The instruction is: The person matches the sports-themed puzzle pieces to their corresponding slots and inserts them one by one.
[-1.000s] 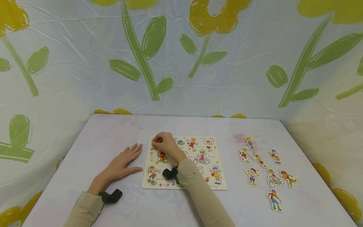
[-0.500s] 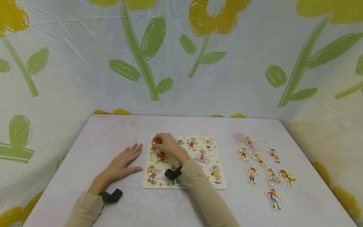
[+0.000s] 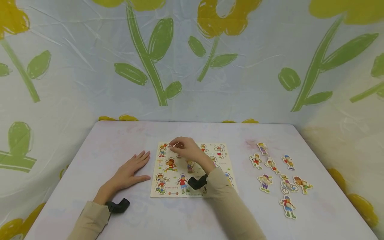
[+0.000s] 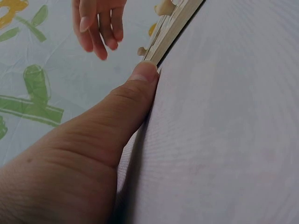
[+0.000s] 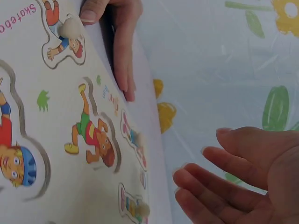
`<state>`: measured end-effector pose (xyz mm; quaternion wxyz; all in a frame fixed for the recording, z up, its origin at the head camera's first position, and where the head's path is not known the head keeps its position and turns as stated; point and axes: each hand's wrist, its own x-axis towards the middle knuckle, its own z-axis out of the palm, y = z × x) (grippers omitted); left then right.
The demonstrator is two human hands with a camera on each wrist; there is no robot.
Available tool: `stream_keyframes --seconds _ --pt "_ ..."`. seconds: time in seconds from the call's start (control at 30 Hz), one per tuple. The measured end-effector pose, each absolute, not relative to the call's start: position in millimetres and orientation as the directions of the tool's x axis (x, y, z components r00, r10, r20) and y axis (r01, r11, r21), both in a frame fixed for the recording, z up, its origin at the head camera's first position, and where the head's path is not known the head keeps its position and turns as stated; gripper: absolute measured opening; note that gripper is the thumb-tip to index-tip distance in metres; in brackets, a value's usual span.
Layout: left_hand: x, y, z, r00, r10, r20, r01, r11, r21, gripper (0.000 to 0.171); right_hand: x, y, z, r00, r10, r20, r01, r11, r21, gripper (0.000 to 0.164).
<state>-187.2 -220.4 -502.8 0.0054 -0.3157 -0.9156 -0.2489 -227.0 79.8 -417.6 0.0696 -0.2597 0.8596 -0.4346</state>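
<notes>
A wooden puzzle board (image 3: 210,173) with printed sports figures lies in the middle of the table. My right hand (image 3: 187,149) hovers above its upper part, fingers loosely bent and holding nothing; the right wrist view shows them apart from the board. Below that hand's left side, a knobbed figure piece with a ball (image 3: 162,151) sits in the board's top left corner. The knobbed skateboarder piece (image 3: 161,183) fills the lower left recess. My left hand (image 3: 127,173) rests flat on the table left of the board, its thumb (image 4: 135,86) at the board's edge.
Several loose figure pieces lie on the table to the right, among them a cyclist (image 3: 288,185), a runner (image 3: 303,185) and a figure in blue shorts (image 3: 288,207). A flower-printed cloth (image 3: 240,90) hangs behind the table.
My right hand has let go of the piece at the board's top left, then lifted and shifted right. The left hand has stayed in place.
</notes>
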Motion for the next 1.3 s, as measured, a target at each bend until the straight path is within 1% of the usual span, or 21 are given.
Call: stream_keyframes --seconds 0.1,0.33,0.5,0.67,0.77,0.9,1.0,1.13,1.3 --pt "-188 -220 -502 -0.803 0.572 0.167 0.578 0.680 0.451 0.088 -227 93 -413 -0.857 -0.492 0.153 -0.416 0.484 -0.770 0.026" --pt "-187 -218 -505 -0.794 0.580 0.182 0.595 0.678 0.432 0.088 -223 134 -409 -0.881 -0.425 0.208 -0.421 0.505 -0.754 0.023" --pt "-185 -221 -506 -0.802 0.572 0.174 0.584 0.686 0.434 0.088 -217 163 -405 -0.895 -0.369 0.251 -0.423 0.523 -0.740 0.019" --pt "-187 -218 -504 -0.804 0.575 0.154 0.577 0.691 0.436 0.088 -212 195 -396 -0.903 -0.322 0.284 -0.425 0.573 -0.701 0.017" --pt "-187 -217 -504 -0.802 0.575 0.162 0.581 0.687 0.436 0.088 -210 214 -392 -0.908 -0.288 0.305 -0.419 0.613 -0.670 0.018" --pt "-186 -217 -506 -0.798 0.578 0.173 0.589 0.686 0.427 0.088 -206 237 -389 -0.922 -0.225 0.315 -0.380 0.674 -0.634 0.018" --pt "-186 -217 -506 -0.799 0.575 0.175 0.587 0.687 0.428 0.088 -204 254 -387 -0.938 -0.171 0.300 -0.328 0.714 -0.619 0.020" --pt "-185 -218 -506 -0.802 0.571 0.174 0.582 0.684 0.440 0.088 -201 277 -385 -0.963 -0.114 0.246 -0.244 0.759 -0.603 0.023" --pt "-186 -220 -506 -0.807 0.565 0.172 0.576 0.687 0.443 0.087 -201 305 -387 -0.984 -0.087 0.158 -0.165 0.788 -0.593 0.029"
